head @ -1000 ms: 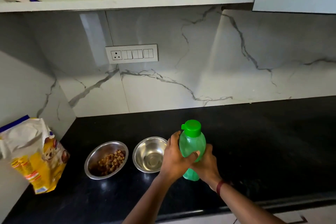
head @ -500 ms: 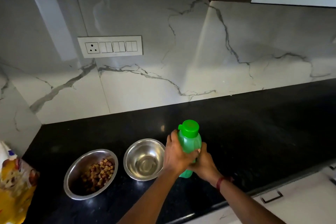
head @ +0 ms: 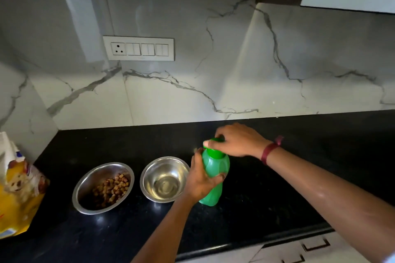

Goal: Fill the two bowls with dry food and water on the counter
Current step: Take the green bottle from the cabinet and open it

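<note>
Both hands are on the green bottle (head: 216, 166), which stands upright on the desk (head: 256, 198).

I see the left hand (head: 201, 179) wrapped round the bottle's body with its fingers curled across the front. The right hand (head: 237, 141) is just above it, fingers bent over the cap (head: 214, 152) and gripping it, and a red band (head: 270, 151) sits on that wrist. Just left of the left hand, almost at its knuckles, stands the near bowl (head: 158, 168) of shiny steel; I cannot tell whether it holds water. Further left of that hand, beside the near bowl but apart from it, the far bowl (head: 89, 183) holds brown kibble (head: 112, 190). Well left of both hands, a yellow bag (head: 19, 194) stands at the desk's end.
</note>
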